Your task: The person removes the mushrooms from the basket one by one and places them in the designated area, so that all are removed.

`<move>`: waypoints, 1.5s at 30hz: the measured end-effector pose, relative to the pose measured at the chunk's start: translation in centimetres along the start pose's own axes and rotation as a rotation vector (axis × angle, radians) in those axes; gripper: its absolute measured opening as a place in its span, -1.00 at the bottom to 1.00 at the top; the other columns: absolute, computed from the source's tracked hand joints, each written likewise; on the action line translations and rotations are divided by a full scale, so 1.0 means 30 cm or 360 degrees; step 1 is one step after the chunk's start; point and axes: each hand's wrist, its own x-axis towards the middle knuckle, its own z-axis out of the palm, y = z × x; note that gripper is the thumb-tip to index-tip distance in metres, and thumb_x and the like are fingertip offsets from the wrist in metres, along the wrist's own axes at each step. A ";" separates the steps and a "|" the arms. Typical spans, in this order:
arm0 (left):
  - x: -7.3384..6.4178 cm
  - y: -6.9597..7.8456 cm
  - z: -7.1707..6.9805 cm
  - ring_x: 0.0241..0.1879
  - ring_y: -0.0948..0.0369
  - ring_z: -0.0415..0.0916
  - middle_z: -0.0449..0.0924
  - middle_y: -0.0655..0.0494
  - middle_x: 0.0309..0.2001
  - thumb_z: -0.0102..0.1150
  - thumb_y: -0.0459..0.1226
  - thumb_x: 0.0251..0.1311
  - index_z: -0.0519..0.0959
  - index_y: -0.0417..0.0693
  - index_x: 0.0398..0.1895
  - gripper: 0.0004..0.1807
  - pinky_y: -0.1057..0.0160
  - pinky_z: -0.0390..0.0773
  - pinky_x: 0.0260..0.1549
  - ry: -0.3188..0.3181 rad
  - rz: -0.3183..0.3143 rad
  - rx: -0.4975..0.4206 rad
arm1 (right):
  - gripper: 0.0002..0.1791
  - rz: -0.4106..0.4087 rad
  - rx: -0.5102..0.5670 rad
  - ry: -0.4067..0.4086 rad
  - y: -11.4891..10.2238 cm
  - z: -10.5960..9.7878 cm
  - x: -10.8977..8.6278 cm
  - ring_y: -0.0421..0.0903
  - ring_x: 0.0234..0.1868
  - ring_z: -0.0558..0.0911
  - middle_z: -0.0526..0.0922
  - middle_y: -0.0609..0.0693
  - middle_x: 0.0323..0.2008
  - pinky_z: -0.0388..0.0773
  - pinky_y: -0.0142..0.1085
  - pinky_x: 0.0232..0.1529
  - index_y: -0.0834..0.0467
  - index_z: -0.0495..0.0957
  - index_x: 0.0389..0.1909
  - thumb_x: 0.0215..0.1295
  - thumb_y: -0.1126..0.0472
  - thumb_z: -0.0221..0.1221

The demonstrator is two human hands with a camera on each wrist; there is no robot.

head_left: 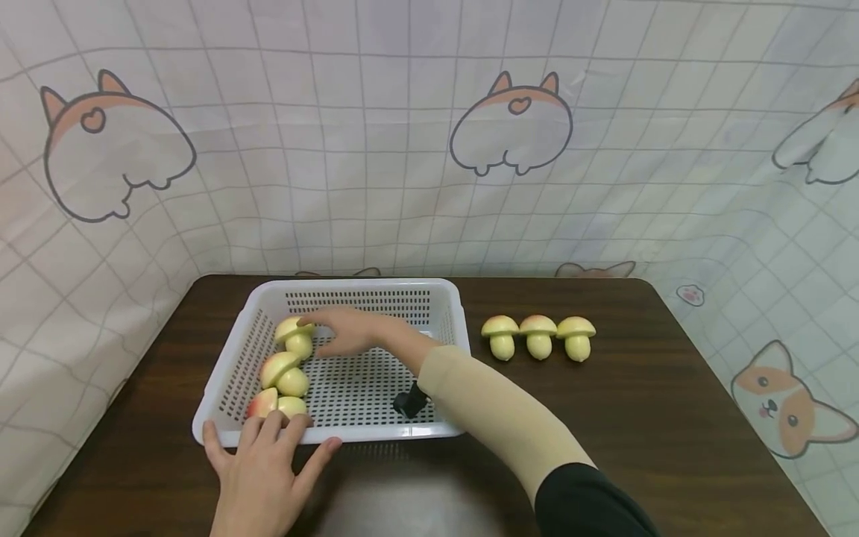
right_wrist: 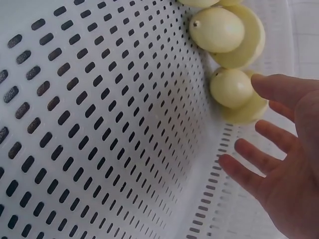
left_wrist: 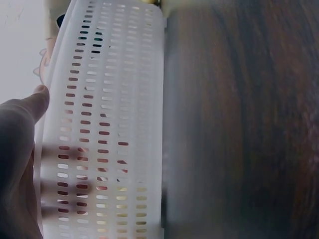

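Note:
Inside a white perforated plastic basket [head_left: 372, 434], several mushroom-shaped yellow-green pieces with reddish tints on some caps line the left side. My right hand [head_left: 352, 330] reaches in with fingers spread at the back mushroom-shaped piece [head_left: 299, 344]. In the right wrist view, its thumb [right_wrist: 279, 88] lies at the edge of that piece; whether it touches is unclear. Fingers of my left hand [head_left: 258, 473] rest over the basket's front-left rim, beside the front piece [head_left: 262, 403]. The left wrist view has the left thumb [left_wrist: 37, 102] along the rim of the basket's slotted wall [left_wrist: 107, 114].
Three similar mushroom-shaped pieces [head_left: 539, 333] stand in a row on the dark wooden table [head_left: 644, 418], right of the basket. A small black device [head_left: 409, 403] shows by my right forearm. A patterned white cloth [head_left: 376, 186] hangs behind and beside the table.

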 end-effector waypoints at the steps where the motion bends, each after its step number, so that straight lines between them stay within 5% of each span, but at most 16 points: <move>1: 0.001 0.000 -0.001 -0.08 -0.15 0.43 0.47 0.06 -0.29 0.22 0.27 0.26 0.59 0.01 -0.19 -0.47 -0.67 -0.37 0.15 0.0004 0.0003 -0.0001 | -0.29 -0.0006 0.0003 0.0001 0.004 0.001 0.003 -0.11 0.52 0.22 0.27 0.00 0.52 0.11 -0.31 0.46 0.08 0.22 0.56 0.47 0.12 0.22; 13: 0.005 0.001 -0.002 -0.07 -0.16 0.42 0.49 0.05 -0.28 0.24 0.27 0.25 0.59 0.02 -0.18 -0.48 -0.67 -0.39 0.15 -0.0037 -0.0023 0.0018 | -0.26 -0.0082 0.0059 0.0035 -0.004 0.007 0.024 -0.11 0.55 0.16 0.17 0.03 0.57 0.09 -0.32 0.46 0.11 0.16 0.58 0.46 0.20 0.22; 20: -0.006 0.003 0.004 -0.09 -0.16 0.44 0.50 0.05 -0.27 0.26 0.27 0.23 0.61 0.01 -0.17 -0.47 -0.67 -0.38 0.15 -0.0050 -0.0037 0.0019 | -0.18 -0.0093 0.0069 -0.0071 0.003 0.026 0.033 -0.15 0.60 -0.02 0.01 0.02 0.62 -0.09 -0.35 0.49 0.05 0.10 0.62 0.42 0.22 0.24; 35: 0.005 0.000 -0.003 -0.06 -0.17 0.43 0.49 0.03 -0.28 0.24 0.28 0.24 0.59 0.02 -0.18 -0.47 -0.67 -0.39 0.15 -0.0031 -0.0020 0.0020 | -0.24 -0.0003 -0.0102 -0.0004 -0.020 0.013 0.041 -0.09 0.41 0.32 0.20 0.08 0.47 0.30 -0.27 0.34 -0.02 0.22 0.58 0.43 0.07 0.27; 45: 0.001 -0.002 0.000 -0.08 -0.16 0.43 0.49 0.04 -0.29 0.25 0.28 0.23 0.59 0.01 -0.20 -0.47 -0.68 -0.37 0.14 0.0003 -0.0004 0.0004 | -0.38 -0.0001 -0.0048 -0.0040 -0.030 0.015 0.041 -0.16 0.40 0.31 0.29 -0.01 0.45 0.24 -0.36 0.35 0.01 0.34 0.47 0.43 0.16 0.23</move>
